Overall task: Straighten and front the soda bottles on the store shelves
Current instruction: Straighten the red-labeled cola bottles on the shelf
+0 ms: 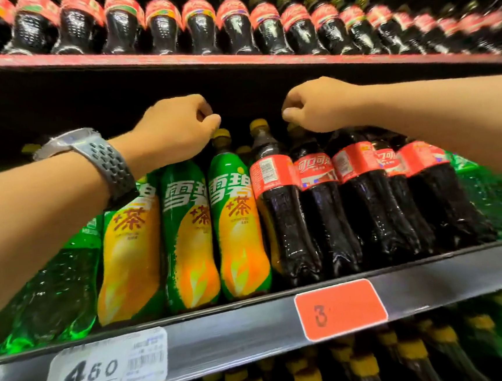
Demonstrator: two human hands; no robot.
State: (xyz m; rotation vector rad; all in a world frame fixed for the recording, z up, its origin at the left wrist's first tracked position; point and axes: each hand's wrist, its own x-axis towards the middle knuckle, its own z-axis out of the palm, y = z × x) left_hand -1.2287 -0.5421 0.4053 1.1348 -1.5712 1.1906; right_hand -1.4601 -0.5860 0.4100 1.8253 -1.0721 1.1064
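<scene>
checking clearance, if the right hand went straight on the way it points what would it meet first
Most likely the yellow cap of the leftmost cola bottle, just beyond the knuckles of the right hand. Depth is unclear, so it might pass behind.

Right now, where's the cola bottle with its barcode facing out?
Head view, middle shelf, near centre: the barcode-out cola bottle stands between a green-and-yellow tea-soda bottle on its left and a logo-forward cola bottle on its right.

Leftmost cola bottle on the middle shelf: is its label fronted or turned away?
Turned away. The leftmost cola bottle shows a white printed panel; the cola bottle beside it shows its logo.
</scene>
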